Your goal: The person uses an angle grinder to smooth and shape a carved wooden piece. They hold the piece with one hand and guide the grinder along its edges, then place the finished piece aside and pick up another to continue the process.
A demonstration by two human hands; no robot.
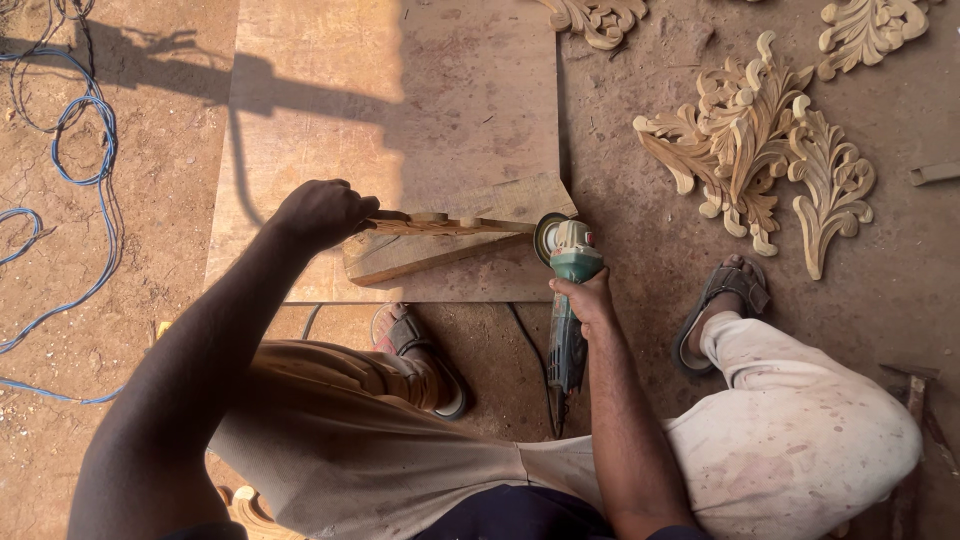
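Both hands clenched — left hand (322, 212) grips carved wood strip (445, 225), right hand (585, 300) grips green angle grinder (568, 290).

Your left hand (320, 212) is clenched, arm stretched forward. Your right hand (587, 300) is wrapped tight, forearm angled in from below.

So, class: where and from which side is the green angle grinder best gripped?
Grip the angle grinder round its slim body behind the green head, coming from the cable end, as the right hand does. The disc sits at the far end against the carved wood strip held by the left hand, so that end is probably unsafe.
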